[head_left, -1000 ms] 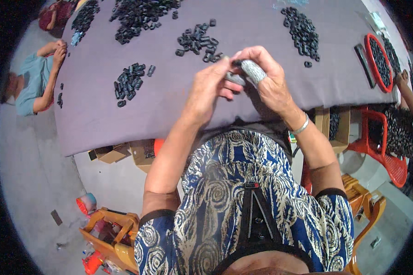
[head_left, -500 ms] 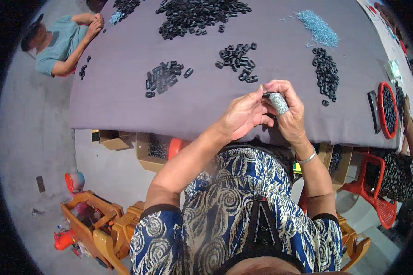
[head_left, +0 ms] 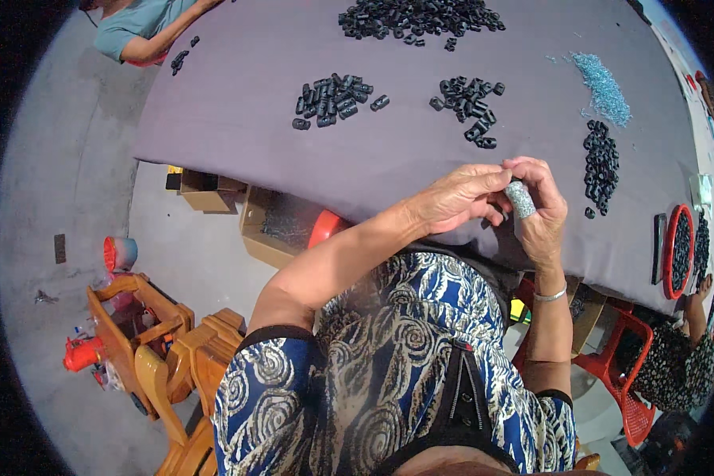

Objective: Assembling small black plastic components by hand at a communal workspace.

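A wide bench covered in smooth grey-mauve cloth (head_left: 254, 135) fills the upper part of my view. At its far side lies a broad heap of small black pieces (head_left: 420, 16).

At the near edge, the wearer's bare left hand (head_left: 460, 198) and bare right hand (head_left: 543, 210) meet over the cloth. Fingers on both are bent, the fingertips drawn together. I cannot tell how tightly they close or what they hold; any small piece between them is hidden from me.

Just beyond them sits a loose cluster of short, black, tube-like pieces (head_left: 470, 103). A similar black cluster (head_left: 337, 99) lies to its left. To the right, a mound of thin pale-blue bits (head_left: 603, 87) lies just beyond a longer black cluster (head_left: 601, 163).

One right-hand finger wears a silvery-grey wrapping (head_left: 520, 198). With that bulk, I judge bare fingertips best for feeling alignment: steady with one hand, make small movements with the other, and work farther in so drops land on cloth.
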The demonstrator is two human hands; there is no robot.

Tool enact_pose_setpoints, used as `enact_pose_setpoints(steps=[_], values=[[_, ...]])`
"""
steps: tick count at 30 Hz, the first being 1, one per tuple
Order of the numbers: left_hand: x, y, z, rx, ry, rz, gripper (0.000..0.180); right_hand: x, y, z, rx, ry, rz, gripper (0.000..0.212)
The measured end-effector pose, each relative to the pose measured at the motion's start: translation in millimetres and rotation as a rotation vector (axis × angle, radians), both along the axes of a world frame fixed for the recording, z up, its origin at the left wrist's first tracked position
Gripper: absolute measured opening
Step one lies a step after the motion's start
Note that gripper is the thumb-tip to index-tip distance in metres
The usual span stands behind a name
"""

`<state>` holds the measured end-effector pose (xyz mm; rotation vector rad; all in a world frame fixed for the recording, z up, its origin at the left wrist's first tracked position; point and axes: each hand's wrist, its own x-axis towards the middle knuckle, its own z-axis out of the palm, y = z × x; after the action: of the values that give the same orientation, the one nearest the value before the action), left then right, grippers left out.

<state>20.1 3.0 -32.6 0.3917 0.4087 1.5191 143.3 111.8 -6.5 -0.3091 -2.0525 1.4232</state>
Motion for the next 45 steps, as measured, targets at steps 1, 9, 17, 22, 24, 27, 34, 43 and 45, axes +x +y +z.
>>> enact_pose_setpoints(steps=[1,9,17,22,24,27,34,43,45], values=[[-1.9,-1.3,2.0,-0.026,0.163,0.038,0.035,-0.4,0.7,-1.1,0.079,0.002,-0.012,0.015],[0.6,0.4,-2.2,-0.028,0.422,0.061,0.038,4.4,6.7,9.8,0.239,-0.063,-0.011,0.019],[5.8,-1.4,0.0,-0.134,0.463,0.126,0.038,5.0,9.3,12.6,0.106,-0.094,0.070,0.020],[8.3,-1.1,-0.2,-0.161,0.476,0.126,0.037,6.7,13.4,9.6,0.115,-0.117,0.106,0.025],[9.8,-1.8,-0.5,-0.166,0.478,0.138,0.036,5.7,12.3,11.3,0.075,-0.125,0.110,0.027],[10.5,-1.9,-1.1,-0.154,0.483,0.149,0.036,6.6,14.9,8.4,-0.024,-0.119,0.141,0.030],[-6.7,-3.5,7.5,-0.218,0.809,0.274,0.026,5.1,12.1,9.4,-0.467,-0.054,0.106,0.024],[-81.7,-41.1,23.4,-0.352,2.059,0.885,0.026,6.4,20.8,-7.6,-0.259,-0.131,-0.043,0.005],[-96.4,-50.0,17.6,-0.353,2.318,0.949,0.028,4.7,19.9,-8.2,-0.248,-0.137,-0.063,0.003]])
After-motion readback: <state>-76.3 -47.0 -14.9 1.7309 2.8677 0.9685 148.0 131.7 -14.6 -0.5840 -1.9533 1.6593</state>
